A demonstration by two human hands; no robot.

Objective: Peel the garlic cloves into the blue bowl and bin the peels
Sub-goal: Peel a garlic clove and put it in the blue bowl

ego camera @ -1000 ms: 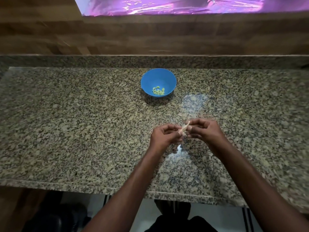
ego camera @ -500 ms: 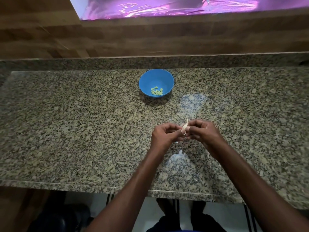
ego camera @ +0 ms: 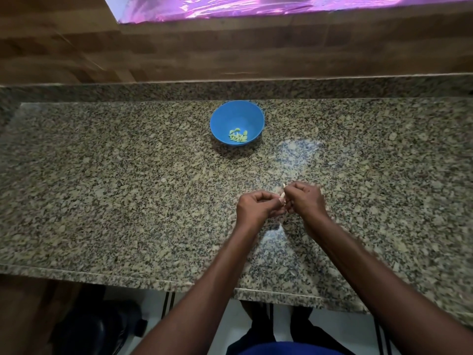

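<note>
A blue bowl (ego camera: pixel 236 116) stands toward the back of the granite counter, with several peeled garlic cloves (ego camera: pixel 238 136) lying in its bottom. In front of it, my left hand (ego camera: pixel 256 207) and my right hand (ego camera: pixel 305 199) meet over the counter. Between their fingertips they pinch one small pale garlic clove (ego camera: pixel 282 196), a strip of its skin sticking up. Most of the clove is hidden by my fingers.
The speckled granite counter (ego camera: pixel 128 188) runs left to right, its front edge near my body. A wooden wall (ego camera: pixel 230 52) rises behind it, with a purple-lit window strip at the top. Dark objects sit on the floor at lower left.
My hands stay together on the clove. The right hand has shifted slightly and blurs with motion; the strip of skin looks shorter. The bowl has not moved.
</note>
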